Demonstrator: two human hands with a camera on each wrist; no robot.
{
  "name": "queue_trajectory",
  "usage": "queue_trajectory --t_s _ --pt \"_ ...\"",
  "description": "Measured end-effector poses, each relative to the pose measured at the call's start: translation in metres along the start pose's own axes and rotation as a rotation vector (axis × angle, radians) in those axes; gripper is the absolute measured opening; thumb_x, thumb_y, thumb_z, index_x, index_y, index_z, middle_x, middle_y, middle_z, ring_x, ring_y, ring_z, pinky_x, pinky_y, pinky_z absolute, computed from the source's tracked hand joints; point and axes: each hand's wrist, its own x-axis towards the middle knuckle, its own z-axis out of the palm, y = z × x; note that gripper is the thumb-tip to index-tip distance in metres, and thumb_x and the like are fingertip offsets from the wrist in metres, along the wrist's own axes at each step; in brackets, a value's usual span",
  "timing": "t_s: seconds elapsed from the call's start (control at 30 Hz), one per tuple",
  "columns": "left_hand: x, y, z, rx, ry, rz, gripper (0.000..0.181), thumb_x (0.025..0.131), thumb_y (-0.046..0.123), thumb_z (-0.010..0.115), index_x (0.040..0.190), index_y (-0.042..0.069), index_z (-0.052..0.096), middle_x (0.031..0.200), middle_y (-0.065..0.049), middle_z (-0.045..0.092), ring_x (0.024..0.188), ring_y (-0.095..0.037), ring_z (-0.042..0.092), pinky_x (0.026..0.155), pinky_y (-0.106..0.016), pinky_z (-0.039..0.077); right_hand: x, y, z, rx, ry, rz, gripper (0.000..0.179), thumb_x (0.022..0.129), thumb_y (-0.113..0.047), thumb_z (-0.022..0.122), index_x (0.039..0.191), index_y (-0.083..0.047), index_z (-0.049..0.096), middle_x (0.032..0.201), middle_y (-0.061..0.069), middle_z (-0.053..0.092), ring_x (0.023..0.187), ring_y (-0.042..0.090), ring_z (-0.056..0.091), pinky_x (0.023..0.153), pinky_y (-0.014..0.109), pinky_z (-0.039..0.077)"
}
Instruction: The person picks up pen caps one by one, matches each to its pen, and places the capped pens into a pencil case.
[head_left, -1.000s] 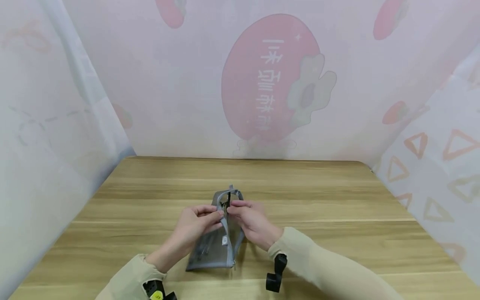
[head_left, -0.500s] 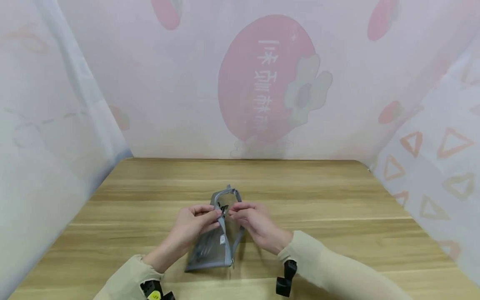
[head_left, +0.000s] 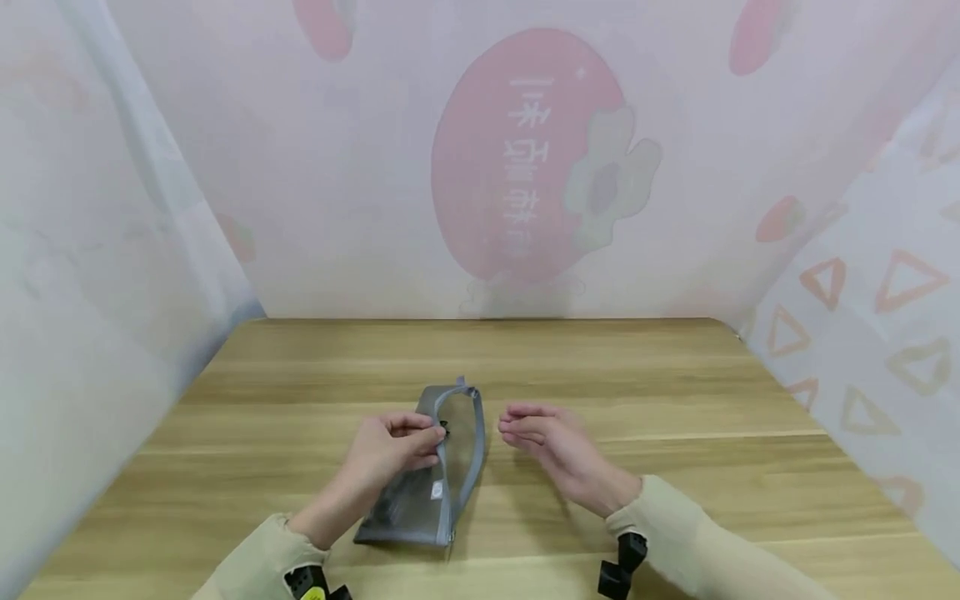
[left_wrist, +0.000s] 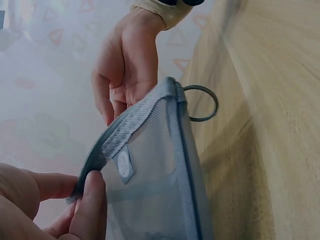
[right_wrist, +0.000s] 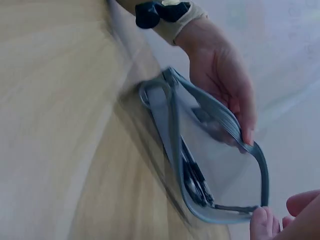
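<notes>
A grey see-through mesh zip pouch [head_left: 397,512] stands on the table with its zipped mouth gaping. My left hand [head_left: 386,450] pinches one zip edge between thumb and fingers. To the right of the pouch and apart from it is my right hand [head_left: 562,454], fingers loosely bent and holding nothing. Slim dark and shiny items [right_wrist: 196,182] lie inside, blurred in the right wrist view; their kind cannot be made out. A small white label [left_wrist: 123,162] sits below the zip, and a cord loop [left_wrist: 217,102] hangs at one end.
The wood-grain table [head_left: 637,375] extends all around the pouch. Behind it hangs a pale cloth [head_left: 352,183] printed with strawberries, with more printed cloth at both sides. Black camera straps [head_left: 622,567] are on the wrists.
My right hand has drawn back rightward from the pouch's mouth. The dark item seen upright there earlier has sunk lower inside. The left hand keeps its pinch; the pouch has shifted slightly left.
</notes>
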Motion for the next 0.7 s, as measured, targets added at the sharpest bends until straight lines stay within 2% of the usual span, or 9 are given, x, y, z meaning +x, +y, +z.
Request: queue_trajectory --t_s 0.17,0.33,0.53,0.7 --pt "-0.004 -0.007 0.003 0.064 -0.059 -0.018 0.03 0.085 0.001 0.075 0.108 -0.013 0.062 0.095 -0.022 0.069 0.072 -0.026 0.071 0.068 -0.035 0.06 -0.002 -0.009 -0.021 -0.027 0.013 0.01 0.035 0.092 0.012 0.054 0.126 0.018 0.047 0.112 0.02 0.062 0.103 0.026 0.064 0.1 0.039 0.047" --pt "0.001 -0.011 0.01 0.126 -0.092 0.007 0.035 0.082 0.002 0.078 0.109 -0.013 0.061 0.088 -0.018 0.07 0.07 -0.027 0.071 0.067 -0.037 0.06 -0.004 -0.021 -0.036 -0.055 0.023 -0.029 0.034 0.094 0.01 0.053 0.127 0.016 0.047 0.114 0.019 0.062 0.105 0.025 0.064 0.102 0.04 0.045" --pt "0.005 -0.013 0.013 0.206 -0.1 0.046 0.039 0.079 0.006 0.083 0.106 -0.012 0.062 0.082 -0.013 0.07 0.068 -0.028 0.071 0.064 -0.037 0.06 -0.005 -0.035 -0.044 -0.131 0.045 -0.084 0.036 0.095 0.007 0.055 0.13 0.014 0.046 0.121 0.02 0.058 0.109 0.026 0.062 0.101 0.041 0.045" --pt "0.004 -0.011 0.012 0.228 -0.105 0.066 0.038 0.081 0.013 0.082 0.106 -0.01 0.063 0.083 -0.013 0.068 0.068 -0.028 0.07 0.063 -0.037 0.06 -0.005 -0.04 -0.053 -0.167 0.064 -0.116 0.038 0.096 0.007 0.056 0.132 0.014 0.044 0.123 0.019 0.056 0.11 0.025 0.061 0.102 0.041 0.045"
